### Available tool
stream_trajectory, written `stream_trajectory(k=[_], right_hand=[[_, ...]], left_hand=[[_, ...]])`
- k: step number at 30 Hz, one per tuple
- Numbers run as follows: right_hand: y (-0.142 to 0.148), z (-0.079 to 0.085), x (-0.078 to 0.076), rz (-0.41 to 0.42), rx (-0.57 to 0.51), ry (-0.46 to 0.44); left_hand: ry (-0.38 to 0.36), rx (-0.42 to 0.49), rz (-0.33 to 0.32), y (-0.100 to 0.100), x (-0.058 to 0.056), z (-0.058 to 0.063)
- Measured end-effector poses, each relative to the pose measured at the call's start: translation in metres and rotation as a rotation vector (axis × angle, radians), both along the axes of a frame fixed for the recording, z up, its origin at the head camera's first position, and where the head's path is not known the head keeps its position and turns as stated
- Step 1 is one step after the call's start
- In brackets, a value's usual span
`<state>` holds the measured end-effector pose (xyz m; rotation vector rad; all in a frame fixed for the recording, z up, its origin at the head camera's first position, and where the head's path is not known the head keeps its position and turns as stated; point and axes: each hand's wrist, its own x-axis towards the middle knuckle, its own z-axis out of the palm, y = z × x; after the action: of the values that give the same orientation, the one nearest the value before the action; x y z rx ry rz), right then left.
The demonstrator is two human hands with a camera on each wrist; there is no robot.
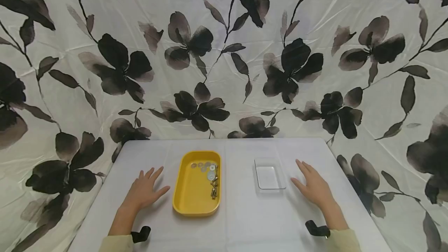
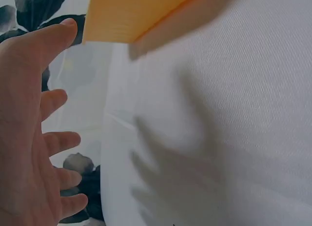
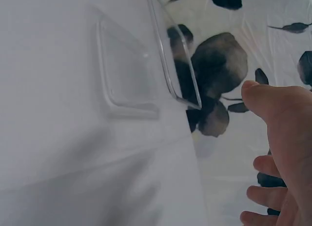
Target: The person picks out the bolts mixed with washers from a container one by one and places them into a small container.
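A yellow tray point(image 1: 190, 201) lies on the table, left of the middle. Several flat washers point(image 1: 211, 175) are in its upper right part, and several screws point(image 1: 214, 189) line its right side. To the right stands a clear plastic box point(image 1: 269, 178) with nothing visible inside. My left hand point(image 1: 141, 191), fingers spread and empty, is held left of the tray; the left wrist view shows the tray's side wall point(image 2: 131, 16) beyond the thumb. My right hand point(image 1: 313, 186), also empty with fingers extended, is just right of the clear box without gripping it.
A white cloth point(image 1: 241, 221) covers the table. Behind it and down both sides hangs a pale curtain point(image 1: 252, 77) printed with dark flowers. Black straps point(image 1: 141, 234) sit at both wrists.
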<state>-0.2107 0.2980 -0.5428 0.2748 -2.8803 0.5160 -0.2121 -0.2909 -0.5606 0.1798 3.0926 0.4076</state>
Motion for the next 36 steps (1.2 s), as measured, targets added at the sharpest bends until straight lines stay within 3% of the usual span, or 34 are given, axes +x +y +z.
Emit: stream_trajectory(k=[10,24,30,36], right_hand=[[-0.03,0.0,0.003,-0.004,-0.082,0.018],[-0.094,0.024,0.003,0.052,-0.246,0.106],[-0.132,0.027,0.002,0.122,-0.329,0.122],[-0.168,0.014,0.003,0.153,-0.372,0.054]], left_hand=[[-0.074,0.178,0.019,0.014,-0.001,0.002],[-0.132,0.339,-0.017,0.036,0.003,0.032],[-0.103,0.402,-0.031,0.044,0.001,0.026],[-0.087,0.432,-0.036,0.056,0.0,0.018]])
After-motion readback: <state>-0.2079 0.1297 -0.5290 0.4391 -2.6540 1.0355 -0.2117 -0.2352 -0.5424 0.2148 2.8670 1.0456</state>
